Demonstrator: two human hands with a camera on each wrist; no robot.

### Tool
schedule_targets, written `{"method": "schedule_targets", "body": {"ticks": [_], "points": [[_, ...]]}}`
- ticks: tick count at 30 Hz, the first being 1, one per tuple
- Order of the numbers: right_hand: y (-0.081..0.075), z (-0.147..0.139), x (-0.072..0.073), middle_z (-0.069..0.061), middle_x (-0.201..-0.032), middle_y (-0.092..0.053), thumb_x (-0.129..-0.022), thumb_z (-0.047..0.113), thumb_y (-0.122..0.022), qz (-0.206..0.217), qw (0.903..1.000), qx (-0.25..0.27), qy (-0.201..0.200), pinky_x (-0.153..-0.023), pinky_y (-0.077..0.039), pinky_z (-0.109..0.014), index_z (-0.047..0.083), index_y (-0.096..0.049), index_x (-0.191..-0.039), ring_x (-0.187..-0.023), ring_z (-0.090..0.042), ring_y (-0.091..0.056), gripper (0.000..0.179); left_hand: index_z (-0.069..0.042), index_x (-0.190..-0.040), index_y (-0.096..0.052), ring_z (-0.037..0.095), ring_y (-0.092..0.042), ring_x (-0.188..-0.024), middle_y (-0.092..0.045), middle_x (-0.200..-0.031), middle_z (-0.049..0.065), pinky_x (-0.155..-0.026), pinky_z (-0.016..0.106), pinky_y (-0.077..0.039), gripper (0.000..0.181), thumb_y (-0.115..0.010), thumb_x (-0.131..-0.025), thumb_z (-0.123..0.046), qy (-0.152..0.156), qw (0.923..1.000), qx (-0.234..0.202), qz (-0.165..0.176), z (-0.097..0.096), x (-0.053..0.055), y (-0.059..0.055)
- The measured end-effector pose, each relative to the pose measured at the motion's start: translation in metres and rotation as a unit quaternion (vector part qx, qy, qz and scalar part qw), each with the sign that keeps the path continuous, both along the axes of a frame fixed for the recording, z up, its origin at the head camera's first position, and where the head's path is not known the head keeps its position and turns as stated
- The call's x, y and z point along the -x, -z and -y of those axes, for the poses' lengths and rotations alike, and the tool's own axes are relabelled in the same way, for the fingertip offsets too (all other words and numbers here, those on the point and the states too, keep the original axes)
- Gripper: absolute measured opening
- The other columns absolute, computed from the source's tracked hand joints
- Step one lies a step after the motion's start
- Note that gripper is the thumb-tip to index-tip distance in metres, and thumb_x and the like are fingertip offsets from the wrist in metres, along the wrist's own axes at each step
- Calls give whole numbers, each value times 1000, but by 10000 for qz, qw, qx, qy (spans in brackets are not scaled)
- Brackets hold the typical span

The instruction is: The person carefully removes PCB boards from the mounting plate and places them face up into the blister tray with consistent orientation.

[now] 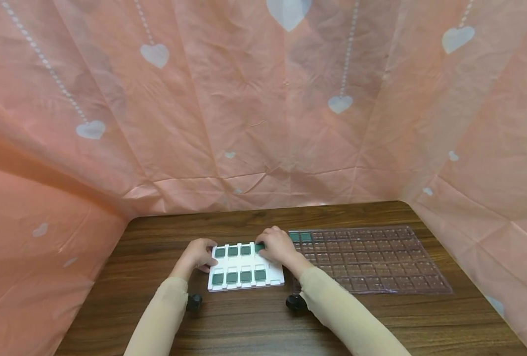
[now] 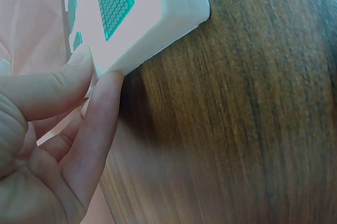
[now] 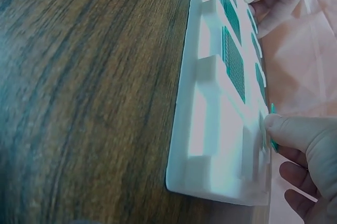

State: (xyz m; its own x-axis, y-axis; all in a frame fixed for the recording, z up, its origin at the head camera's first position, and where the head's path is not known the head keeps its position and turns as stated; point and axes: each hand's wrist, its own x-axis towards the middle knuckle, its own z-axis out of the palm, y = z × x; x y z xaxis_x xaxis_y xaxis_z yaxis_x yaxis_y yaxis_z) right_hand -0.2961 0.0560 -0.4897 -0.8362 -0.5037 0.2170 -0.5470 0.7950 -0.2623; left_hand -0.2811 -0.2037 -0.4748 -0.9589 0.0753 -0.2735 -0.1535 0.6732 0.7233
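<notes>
A white tray [image 1: 247, 263] lies on the table with two rows of small green circuit boards [image 1: 232, 251] in its slots. My left hand [image 1: 199, 253] grips the tray's left end; in the left wrist view the thumb is at the top edge and a finger presses the side wall. Over the right part of the back row, my right hand [image 1: 278, 244] pinches one green circuit board [image 3: 274, 142] between thumb and fingers. That board stands on edge at the tray's rim in the right wrist view. The front-row slot at the right end holds no board.
To the right lies a clear plastic blister tray [image 1: 366, 257] with many compartments; two green boards [image 1: 306, 237] sit in its back left corner. Black round pieces [image 1: 194, 302] show beside both wrists. A pink curtain [image 1: 263, 123] hangs around the wooden table [image 1: 245, 326].
</notes>
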Motion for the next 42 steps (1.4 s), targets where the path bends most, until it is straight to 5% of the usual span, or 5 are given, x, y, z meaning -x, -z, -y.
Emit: {"method": "schedule_targets", "body": {"ticks": [42], "points": [[-6, -44, -16, -2, -102, -68, -82, 20, -81, -450, 9970, 635, -19, -83, -51, -43, 14, -75, -105, -96, -25, -56, 25, 10, -128, -58, 22, -60, -64, -53, -85, 16, -51, 32, -61, 59, -77, -72, 16, 26, 10000, -14, -39, 0, 1, 1]]}}
